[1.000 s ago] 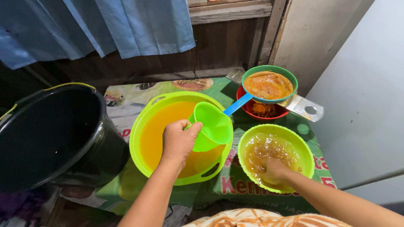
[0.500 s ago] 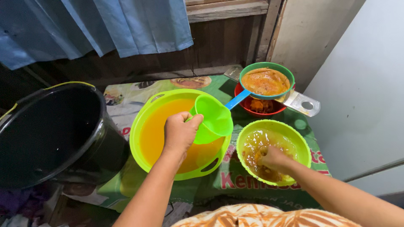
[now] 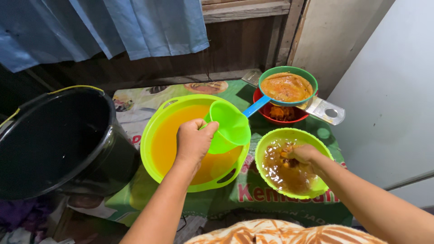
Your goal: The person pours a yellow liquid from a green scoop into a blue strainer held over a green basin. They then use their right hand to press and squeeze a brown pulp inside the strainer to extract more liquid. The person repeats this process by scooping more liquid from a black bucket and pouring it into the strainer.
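Note:
My left hand point(image 3: 194, 142) grips a light green plastic cup point(image 3: 228, 126), tilted on its side above a large lime green basin point(image 3: 156, 122) of orange liquid. My right hand point(image 3: 305, 154) is down in a smaller lime green bowl point(image 3: 271, 140) of brownish liquid with orange pulp, fingers curled around a clump of the pulp. Behind both stands a green strainer point(image 3: 288, 86) with a blue handle, full of orange pulp, resting over a red bowl point(image 3: 281, 114).
A big black bucket point(image 3: 58, 140) with a yellow handle stands at the left. A metal grater point(image 3: 323, 109) lies under the strainer at the right. Everything sits on a green printed cloth point(image 3: 253, 194). Blue curtains point(image 3: 113, 27) hang behind; a white wall is at right.
The view has shifted slightly. My left hand with the cup has stayed over the basin. My right hand has moved a little within the small bowl.

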